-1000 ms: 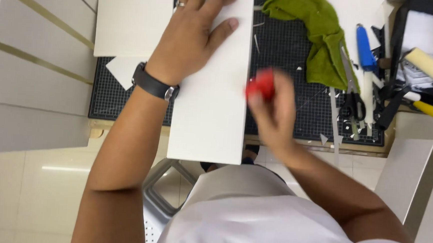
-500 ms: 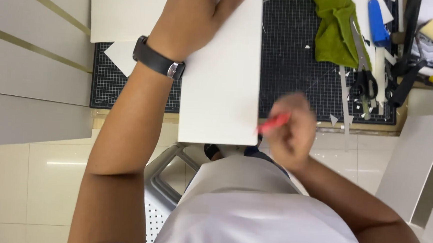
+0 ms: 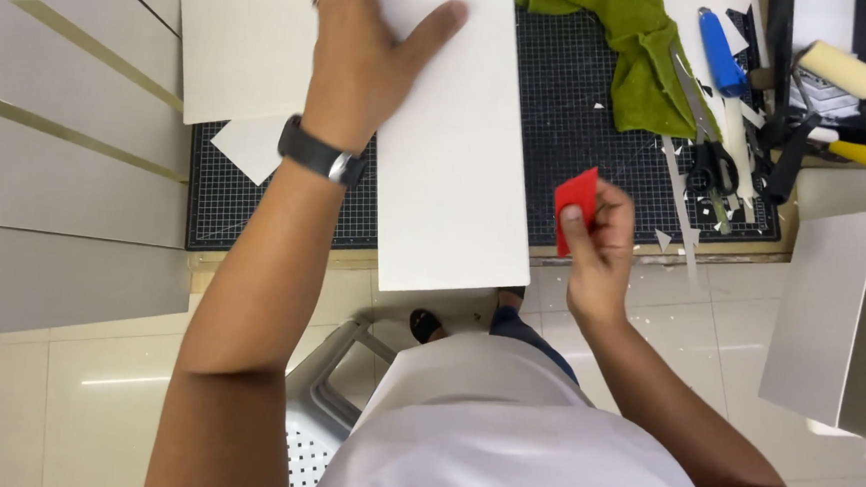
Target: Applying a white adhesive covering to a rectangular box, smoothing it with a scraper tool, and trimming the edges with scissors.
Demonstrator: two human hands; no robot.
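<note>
A black gridded cutting mat [image 3: 580,132] is lying under the work, with a green cloth [image 3: 640,56], scissors [image 3: 705,140], a blue-handled cutter [image 3: 720,51] and a yellow-handled roller [image 3: 844,73] resting beyond and to the outer side of the right hand [image 3: 598,249]. White panels [image 3: 56,180] are stacked well off to the outer side of the left hand [image 3: 364,54]. The left hand, with a dark wristwatch [image 3: 320,153] on its wrist, is lying flat with fingers spread wide, pressing down on a white board [image 3: 452,175] that is overhanging the table's near edge. The right hand is pinching a small red scraper [image 3: 575,207] between thumb and fingers, just beside the board's right edge, apart from it and nothing standing between.
</note>
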